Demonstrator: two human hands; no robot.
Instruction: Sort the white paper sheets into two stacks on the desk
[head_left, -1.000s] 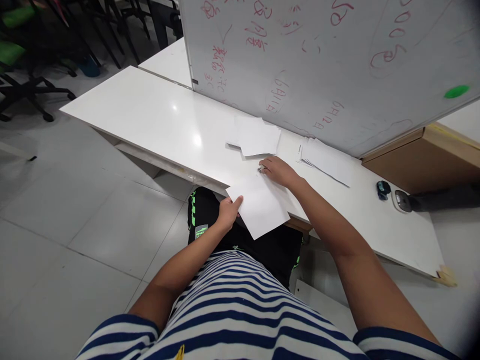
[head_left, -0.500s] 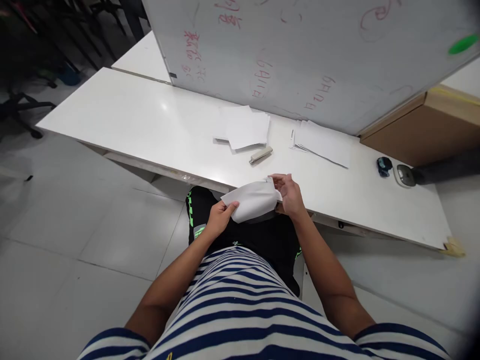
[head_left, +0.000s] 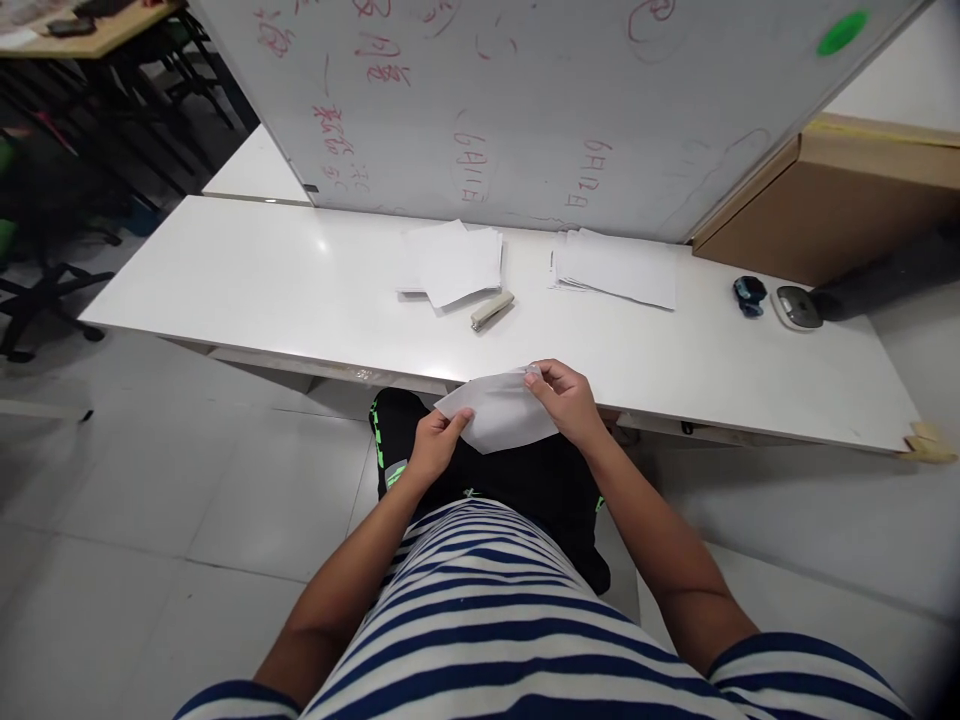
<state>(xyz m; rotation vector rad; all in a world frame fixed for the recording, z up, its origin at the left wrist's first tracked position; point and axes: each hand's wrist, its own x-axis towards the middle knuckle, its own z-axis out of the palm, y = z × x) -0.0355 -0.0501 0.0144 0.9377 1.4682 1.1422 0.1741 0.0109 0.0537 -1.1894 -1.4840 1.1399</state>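
A white sheet of paper (head_left: 501, 412) is held over my lap, at the front edge of the desk. My left hand (head_left: 439, 440) pinches its left side, thumb on top. At the paper's upper right corner, my right hand (head_left: 566, 400) grips with thumb and fingers; whether more than one sheet is there I cannot tell. Beyond the paper, a beige stapler (head_left: 493, 311) lies on the desk. Just behind the stapler is a loose stack of white papers (head_left: 461, 265), and a second paper stack (head_left: 619, 268) lies to its right.
The long white desk (head_left: 285, 300) runs across in front of me. A whiteboard (head_left: 510, 90) with red writing stands along its back. On the right are a cardboard box (head_left: 795, 205), a dark watch-like item (head_left: 748, 296) and a rounded grey-and-white device (head_left: 797, 308). An office chair (head_left: 52, 300) stands at left.
My right thumb has come down onto the paper's corner, where the fingers were raised behind it before. The paper lies flatter. The view has shifted, showing more of the room at left.
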